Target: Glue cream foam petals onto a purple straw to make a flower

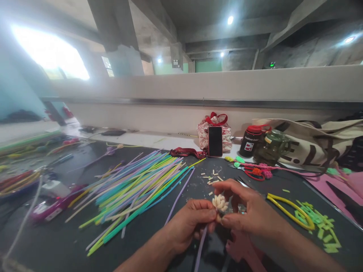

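Low in the middle of the head view, a small cream flower head [220,203] made of short tufts sits between my two hands. My left hand [195,217] pinches it at its base from the left, thumb and forefinger together. My right hand [246,207] curls round it from the right, forefinger over the top and thumb close below. The hidden fingertips leave exact contact unclear. A lavender pipe cleaner [200,249] hangs beneath my left hand. Short cream cut pieces [214,178] lie on the dark tabletop just beyond the flower head.
Many coloured pipe cleaners [141,189] are spread at left, near a purple corded device [58,206]. At right are yellow-handled scissors [292,211], green cut pieces [317,223] and red-handled scissors [252,175]. A phone [215,141], a black bottle [251,141] and bags stand behind.
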